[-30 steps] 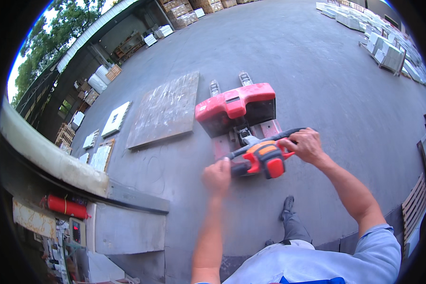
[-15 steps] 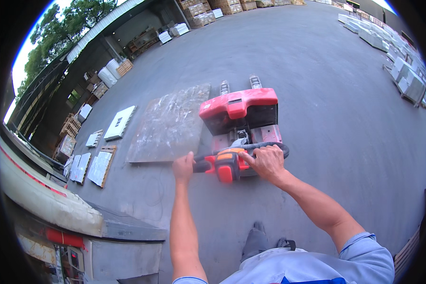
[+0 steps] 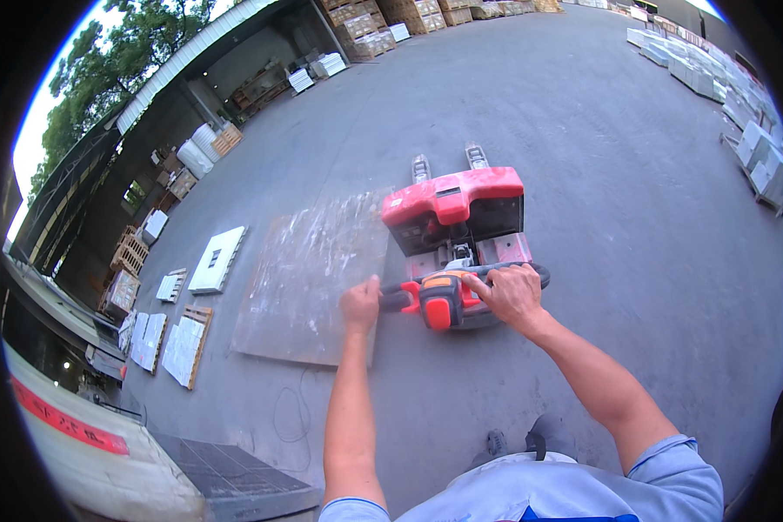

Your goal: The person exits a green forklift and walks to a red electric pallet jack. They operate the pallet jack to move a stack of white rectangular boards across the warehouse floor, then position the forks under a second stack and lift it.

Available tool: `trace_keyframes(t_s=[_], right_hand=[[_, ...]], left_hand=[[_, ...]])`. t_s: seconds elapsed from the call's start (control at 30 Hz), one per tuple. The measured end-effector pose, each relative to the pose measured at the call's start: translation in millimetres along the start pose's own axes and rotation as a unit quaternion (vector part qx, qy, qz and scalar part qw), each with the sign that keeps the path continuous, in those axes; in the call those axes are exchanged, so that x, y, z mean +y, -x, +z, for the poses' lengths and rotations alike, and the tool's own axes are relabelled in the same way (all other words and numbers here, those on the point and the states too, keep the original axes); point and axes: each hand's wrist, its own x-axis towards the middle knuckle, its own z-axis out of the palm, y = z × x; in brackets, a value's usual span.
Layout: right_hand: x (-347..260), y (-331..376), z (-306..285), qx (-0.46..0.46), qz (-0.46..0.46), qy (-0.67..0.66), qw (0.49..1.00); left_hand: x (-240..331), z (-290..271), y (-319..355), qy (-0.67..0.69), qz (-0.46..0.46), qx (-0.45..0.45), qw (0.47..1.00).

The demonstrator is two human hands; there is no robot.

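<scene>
A red electric pallet truck stands in front of me, its two forks pointing away. Its tiller handle has a black looped grip and a red-and-orange control head. My left hand is closed at the handle's left end; its fingers are partly hidden. Wrapped over the right side of the loop is my right hand, with the thumb stretched toward the control head. Left of the truck a large scuffed flat plate lies on the floor.
Pallets with white slabs lie at the left, beyond a thin cable. At the lower left is a pale machine body with a red strip and a dark ramp-like plate. Stone slabs line the right; stacked crates stand far back.
The floor plate and left-hand pallets sit lower in the picture, and the lower-left machine has shifted down. Truck and both hands appear slightly farther right. My feet have changed position; both hands stay at the handle.
</scene>
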Motion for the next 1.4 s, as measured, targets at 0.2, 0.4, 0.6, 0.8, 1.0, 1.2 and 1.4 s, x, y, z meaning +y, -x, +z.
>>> trace_keyframes(t_s=[0.2, 0.4, 0.6, 0.8, 1.0, 1.2, 1.4], right_hand=[[40, -127, 84, 0.021, -0.022, -0.027, 0.999], [90, -249, 142, -0.109, -0.001, -0.039, 0.993], [148, -368, 191, -0.115, -0.039, -0.037, 0.992], [203, -487, 254, -0.062, -0.082, 0.009, 0.995], [228, -604, 315, -0.162, 0.005, -0.014, 0.987], [252, -721, 390, -0.318, -0.035, 0.005, 0.947], [312, -829, 508, -0.447, 0.032, -0.112, 0.887]], left_hand=[[-31, 65, -142, 0.005, -0.017, 0.006, 1.0], [-49, 130, -271, 0.002, 0.007, 0.007, 1.0], [-45, 192, -386, -0.017, -0.009, -0.005, 1.0], [-52, 258, -513, 0.036, 0.016, 0.025, 0.999], [-88, 317, -643, 0.036, 0.023, 0.011, 0.999], [-130, 369, -758, 0.033, 0.044, 0.006, 0.998], [-170, 444, -870, 0.039, 0.046, 0.017, 0.998]])
